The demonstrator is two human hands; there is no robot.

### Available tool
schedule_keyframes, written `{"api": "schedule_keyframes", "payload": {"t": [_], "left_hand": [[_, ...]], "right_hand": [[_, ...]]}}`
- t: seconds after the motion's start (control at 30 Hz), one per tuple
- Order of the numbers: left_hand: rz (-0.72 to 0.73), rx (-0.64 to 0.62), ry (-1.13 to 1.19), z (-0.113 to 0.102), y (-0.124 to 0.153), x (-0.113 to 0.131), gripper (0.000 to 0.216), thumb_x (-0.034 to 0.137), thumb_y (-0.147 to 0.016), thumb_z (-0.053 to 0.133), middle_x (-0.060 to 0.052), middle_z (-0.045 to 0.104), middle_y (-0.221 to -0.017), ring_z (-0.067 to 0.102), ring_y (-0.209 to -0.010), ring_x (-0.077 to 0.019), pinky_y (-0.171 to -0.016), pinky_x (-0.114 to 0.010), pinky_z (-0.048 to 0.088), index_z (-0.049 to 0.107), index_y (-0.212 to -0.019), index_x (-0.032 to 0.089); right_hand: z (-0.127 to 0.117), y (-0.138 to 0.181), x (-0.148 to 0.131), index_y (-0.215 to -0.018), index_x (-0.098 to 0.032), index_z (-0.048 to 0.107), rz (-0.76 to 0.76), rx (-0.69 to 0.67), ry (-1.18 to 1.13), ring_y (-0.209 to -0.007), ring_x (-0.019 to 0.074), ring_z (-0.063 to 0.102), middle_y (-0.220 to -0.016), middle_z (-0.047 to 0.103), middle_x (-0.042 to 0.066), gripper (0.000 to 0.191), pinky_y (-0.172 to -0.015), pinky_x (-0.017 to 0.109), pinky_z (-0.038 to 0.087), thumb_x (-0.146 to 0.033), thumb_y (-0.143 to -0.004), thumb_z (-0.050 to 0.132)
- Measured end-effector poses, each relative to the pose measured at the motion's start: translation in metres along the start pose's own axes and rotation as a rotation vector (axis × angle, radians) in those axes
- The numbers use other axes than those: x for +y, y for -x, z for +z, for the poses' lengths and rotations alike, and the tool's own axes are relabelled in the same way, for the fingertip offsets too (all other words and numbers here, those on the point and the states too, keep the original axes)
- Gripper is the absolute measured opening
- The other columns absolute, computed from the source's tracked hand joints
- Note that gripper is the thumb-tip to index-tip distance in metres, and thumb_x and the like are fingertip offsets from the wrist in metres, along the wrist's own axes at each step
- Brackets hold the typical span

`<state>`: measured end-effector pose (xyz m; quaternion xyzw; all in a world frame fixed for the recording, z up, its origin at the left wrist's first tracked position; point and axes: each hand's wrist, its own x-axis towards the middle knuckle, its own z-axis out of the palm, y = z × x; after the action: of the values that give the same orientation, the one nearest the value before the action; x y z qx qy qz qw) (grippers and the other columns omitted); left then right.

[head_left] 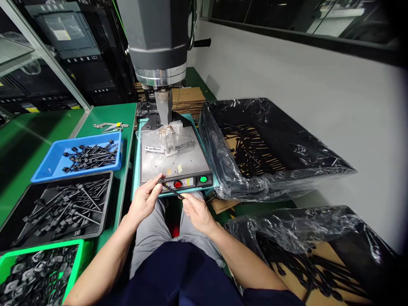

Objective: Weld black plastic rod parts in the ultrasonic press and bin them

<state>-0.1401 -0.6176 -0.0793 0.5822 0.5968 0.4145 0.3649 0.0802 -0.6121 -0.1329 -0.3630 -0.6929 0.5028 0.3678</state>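
Observation:
My left hand (pixel 145 199) and my right hand (pixel 195 210) together pinch a thin black rod (pixel 170 189), one hand at each end, just in front of the press machine's control panel. The left fingers close on the rod's upper left end, the right fingers on its lower right end. Behind the rod sit a red button (pixel 177 184) and a green button (pixel 203 179). The press head (pixel 159 46) hangs above a metal base plate (pixel 172 159) carrying a fixture (pixel 167 144) partly wrapped in clear plastic.
On the green table at left: a blue tray (pixel 47 165) of black rods, a black tray (pixel 105 199) of more rods, a green tray (pixel 78 259) of small dark parts, tools (pixel 110 126). Right: plastic-lined boxes (pixel 223 178) (pixel 366 238) of black rods against a white wall.

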Motion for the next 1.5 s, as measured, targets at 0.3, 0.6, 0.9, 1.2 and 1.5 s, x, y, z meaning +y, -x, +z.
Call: {"api": "schedule_keyframes", "payload": {"t": [0.3,0.6,0.9,1.2,1.5], "left_hand": [[0.019,-0.189,0.023,0.044,-0.007,-0.014,0.036,0.040,-0.089,0.060,-0.009,0.069,-0.123,0.061,-0.118,-0.0285,-0.108,-0.046,0.042,0.070,-0.120,0.025],[-0.461,0.023,0.643,0.061,-0.040,-0.057,0.046,0.041,-0.078,0.074,-0.013,0.055,-0.140,0.058,-0.121,-0.0306,-0.104,-0.051,0.045,0.067,-0.119,0.022],[-0.249,0.315,0.990,0.069,-0.069,-0.060,0.041,0.028,-0.076,0.076,-0.012,0.045,-0.150,0.043,-0.137,-0.0287,-0.112,-0.045,0.039,0.065,-0.116,0.021],[-0.116,0.149,1.027,0.042,-0.065,-0.020,0.042,0.037,-0.083,0.067,-0.012,0.050,-0.146,0.046,-0.135,-0.0289,-0.111,-0.046,0.040,0.065,-0.123,0.024],[-0.100,0.189,0.925,0.034,-0.055,-0.007,0.047,0.033,-0.081,0.072,-0.012,0.047,-0.149,0.049,-0.133,-0.0302,-0.104,-0.040,0.048,0.063,-0.127,0.026]], "right_hand": [[0.015,-0.017,0.013,-0.080,-0.019,0.051,0.351,-0.194,-0.583,-0.049,0.0082,0.052,-0.065,0.056,-0.003,0.046,-0.046,0.022,0.040,-0.064,-0.087,0.052],[0.003,-0.019,0.033,-0.112,-0.022,0.052,0.488,0.106,-0.789,-0.036,0.0043,0.028,-0.054,0.046,-0.011,0.052,-0.036,0.018,0.016,-0.065,-0.083,0.057],[0.007,-0.021,0.047,-0.095,-0.016,0.060,0.601,0.024,-0.935,-0.060,0.0088,0.057,-0.078,0.066,0.001,0.043,-0.054,0.020,0.040,-0.042,-0.068,0.080],[0.050,-0.106,0.040,-0.089,-0.019,0.063,0.445,-0.092,-0.833,-0.072,0.0129,0.061,-0.080,0.066,0.000,0.019,-0.068,0.027,0.049,-0.033,-0.076,0.068],[0.027,-0.217,0.039,-0.109,-0.018,0.063,0.001,0.439,-0.262,-0.106,0.0209,0.058,-0.112,0.065,0.009,0.029,-0.101,0.038,0.043,-0.024,-0.080,0.059]]}}
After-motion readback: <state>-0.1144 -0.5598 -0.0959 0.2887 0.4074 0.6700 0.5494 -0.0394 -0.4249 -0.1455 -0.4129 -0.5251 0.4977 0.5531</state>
